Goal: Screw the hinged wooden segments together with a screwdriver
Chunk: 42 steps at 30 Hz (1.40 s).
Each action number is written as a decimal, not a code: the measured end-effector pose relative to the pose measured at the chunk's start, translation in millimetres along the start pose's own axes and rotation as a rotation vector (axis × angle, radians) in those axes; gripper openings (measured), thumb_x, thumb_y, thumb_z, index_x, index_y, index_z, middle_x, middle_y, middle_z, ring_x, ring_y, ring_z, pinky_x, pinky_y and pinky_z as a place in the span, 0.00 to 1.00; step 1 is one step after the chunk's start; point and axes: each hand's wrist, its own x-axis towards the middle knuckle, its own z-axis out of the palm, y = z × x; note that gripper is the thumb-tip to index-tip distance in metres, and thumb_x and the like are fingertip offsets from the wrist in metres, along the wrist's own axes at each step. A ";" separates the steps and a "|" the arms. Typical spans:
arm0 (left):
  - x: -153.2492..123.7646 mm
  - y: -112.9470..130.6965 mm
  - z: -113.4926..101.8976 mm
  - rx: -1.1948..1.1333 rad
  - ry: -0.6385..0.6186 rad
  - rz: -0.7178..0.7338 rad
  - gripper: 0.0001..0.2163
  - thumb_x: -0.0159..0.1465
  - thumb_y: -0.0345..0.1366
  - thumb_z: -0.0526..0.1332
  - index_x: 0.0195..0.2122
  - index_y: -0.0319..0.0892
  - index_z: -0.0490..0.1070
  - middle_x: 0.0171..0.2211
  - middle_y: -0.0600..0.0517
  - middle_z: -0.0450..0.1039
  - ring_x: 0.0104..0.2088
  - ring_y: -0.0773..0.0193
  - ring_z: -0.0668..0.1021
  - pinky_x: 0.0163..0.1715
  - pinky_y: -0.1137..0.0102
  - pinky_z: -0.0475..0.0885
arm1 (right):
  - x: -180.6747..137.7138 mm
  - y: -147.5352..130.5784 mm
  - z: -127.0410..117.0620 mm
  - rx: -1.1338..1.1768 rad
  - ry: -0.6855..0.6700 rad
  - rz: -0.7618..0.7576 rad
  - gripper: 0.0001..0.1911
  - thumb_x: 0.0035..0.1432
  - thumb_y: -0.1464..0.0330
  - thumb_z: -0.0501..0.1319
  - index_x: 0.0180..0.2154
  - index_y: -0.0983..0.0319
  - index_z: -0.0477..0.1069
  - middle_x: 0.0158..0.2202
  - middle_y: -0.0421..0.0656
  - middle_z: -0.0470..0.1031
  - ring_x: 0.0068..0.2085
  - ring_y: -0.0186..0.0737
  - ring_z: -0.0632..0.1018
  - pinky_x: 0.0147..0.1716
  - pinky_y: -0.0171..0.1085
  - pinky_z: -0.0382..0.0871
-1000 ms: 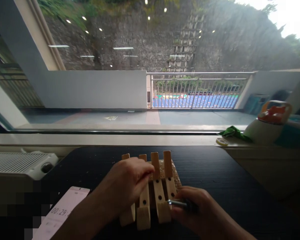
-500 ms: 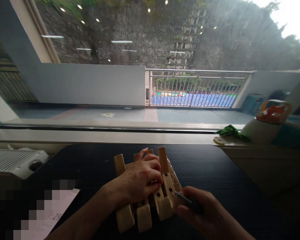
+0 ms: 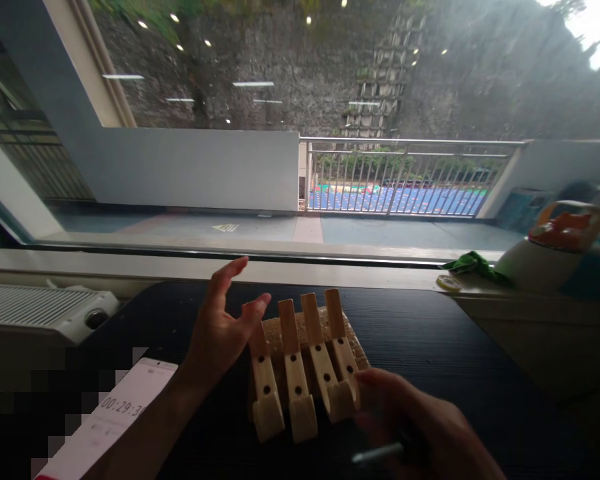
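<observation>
Several pale wooden pieces (image 3: 300, 373) with drilled holes lie side by side on a perforated brown board (image 3: 330, 333), on a black table (image 3: 420, 347). My left hand (image 3: 220, 327) hovers just left of the pieces, lifted, its fingers spread and holding nothing. My right hand (image 3: 420, 433) sits at the right front corner of the pieces, its fingers curled round a thin metal tool (image 3: 380, 453) whose tip points left.
A phone (image 3: 110, 420) showing a running timer lies at the front left. A white radiator (image 3: 40, 313) stands at the left. On the sill at the right are a green cloth (image 3: 470, 263), a small yellow disc (image 3: 453, 283) and a white jug (image 3: 545, 257).
My left hand has let go of the wooden pieces and lifted away to the left with open fingers. My right hand has drawn the tool back towards me.
</observation>
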 end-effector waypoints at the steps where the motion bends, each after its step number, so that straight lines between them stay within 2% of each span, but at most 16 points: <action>1: -3.5 -6.4 -1.9 -0.130 -0.003 -0.156 0.27 0.57 0.39 0.64 0.57 0.51 0.57 0.56 0.49 0.63 0.59 0.57 0.65 0.60 0.57 0.57 | 3.0 -3.8 3.6 -0.036 -0.005 -0.041 0.15 0.58 0.70 0.56 0.48 0.60 0.62 0.22 0.33 0.73 0.19 0.28 0.73 0.18 0.25 0.64; 3: -13.1 -17.5 -1.4 -0.357 -0.074 -0.442 0.30 0.58 0.43 0.63 0.59 0.50 0.51 0.57 0.46 0.63 0.58 0.56 0.66 0.56 0.58 0.63 | 7.7 -9.4 11.4 -0.110 -0.004 -0.086 0.15 0.58 0.71 0.54 0.48 0.61 0.61 0.27 0.36 0.77 0.22 0.31 0.76 0.19 0.26 0.66; 4: -18.3 -21.6 0.6 -0.425 -0.166 -0.554 0.31 0.57 0.43 0.63 0.60 0.50 0.50 0.57 0.45 0.62 0.57 0.55 0.68 0.53 0.58 0.67 | 8.9 -11.1 14.7 -0.149 0.002 -0.090 0.15 0.58 0.71 0.53 0.48 0.61 0.61 0.29 0.37 0.78 0.23 0.32 0.78 0.19 0.27 0.67; 6: -27.4 -26.8 5.9 -0.474 -0.309 -0.667 0.32 0.54 0.43 0.66 0.58 0.49 0.54 0.57 0.44 0.63 0.53 0.53 0.72 0.48 0.59 0.72 | 9.2 -12.9 18.8 -0.215 0.014 -0.084 0.13 0.57 0.71 0.52 0.46 0.60 0.61 0.31 0.38 0.79 0.24 0.34 0.79 0.19 0.28 0.67; 10: -34.5 -30.7 13.9 -0.447 -0.340 -0.633 0.28 0.50 0.40 0.70 0.50 0.44 0.61 0.53 0.45 0.67 0.51 0.54 0.73 0.47 0.63 0.72 | 8.7 -13.2 17.5 -0.288 -0.007 -0.092 0.13 0.57 0.72 0.51 0.46 0.59 0.60 0.31 0.39 0.79 0.23 0.34 0.79 0.18 0.29 0.67; 17: -35.0 -30.8 13.7 -0.441 -0.368 -0.616 0.27 0.50 0.40 0.69 0.49 0.44 0.62 0.52 0.45 0.67 0.50 0.53 0.73 0.48 0.61 0.72 | 8.4 -5.6 14.3 -0.251 -0.044 -0.091 0.15 0.58 0.72 0.52 0.48 0.60 0.59 0.29 0.36 0.77 0.22 0.33 0.78 0.18 0.29 0.66; 21: -34.6 -29.3 7.8 -0.421 -0.501 -0.609 0.24 0.53 0.39 0.66 0.50 0.43 0.64 0.50 0.44 0.70 0.48 0.51 0.75 0.47 0.58 0.71 | -0.2 -5.1 24.4 -0.143 0.040 -0.142 0.21 0.60 0.70 0.53 0.55 0.63 0.56 0.22 0.34 0.73 0.17 0.30 0.73 0.17 0.27 0.63; 23: -31.6 -28.4 2.5 -0.400 -0.547 -0.570 0.21 0.53 0.37 0.65 0.49 0.43 0.67 0.53 0.45 0.69 0.51 0.50 0.73 0.50 0.58 0.69 | -5.2 -6.7 33.8 -0.069 0.046 -0.144 0.21 0.61 0.69 0.53 0.55 0.63 0.56 0.22 0.35 0.73 0.17 0.29 0.72 0.17 0.27 0.63; 27: -22.9 -25.3 -10.3 -0.374 -0.650 -0.525 0.18 0.52 0.34 0.65 0.45 0.45 0.73 0.59 0.49 0.62 0.57 0.50 0.67 0.55 0.59 0.65 | -12.6 -8.9 52.1 0.078 -0.017 -0.048 0.18 0.58 0.71 0.53 0.51 0.61 0.59 0.24 0.36 0.75 0.19 0.31 0.74 0.18 0.27 0.63; 31: -16.7 -21.9 -17.8 -0.426 -0.763 -0.574 0.19 0.52 0.32 0.65 0.46 0.48 0.73 0.62 0.53 0.56 0.56 0.51 0.68 0.53 0.58 0.67 | -15.1 -7.8 60.2 0.109 -0.088 -0.001 0.13 0.54 0.75 0.52 0.42 0.59 0.62 0.24 0.35 0.74 0.18 0.31 0.73 0.18 0.29 0.60; 36: -15.8 -20.5 -17.0 -0.411 -0.772 -0.591 0.19 0.52 0.30 0.64 0.46 0.48 0.74 0.64 0.54 0.53 0.56 0.52 0.69 0.53 0.61 0.67 | -16.6 -5.7 61.3 0.080 -0.101 -0.002 0.12 0.53 0.76 0.51 0.40 0.58 0.61 0.22 0.35 0.73 0.18 0.31 0.72 0.17 0.29 0.57; 42: -18.0 -20.8 -16.0 -0.405 -0.759 -0.582 0.19 0.51 0.31 0.65 0.45 0.47 0.74 0.63 0.53 0.55 0.56 0.51 0.69 0.54 0.60 0.67 | -15.0 -5.1 55.4 0.026 -0.132 -0.016 0.12 0.51 0.76 0.52 0.38 0.58 0.61 0.22 0.34 0.73 0.18 0.31 0.73 0.18 0.30 0.57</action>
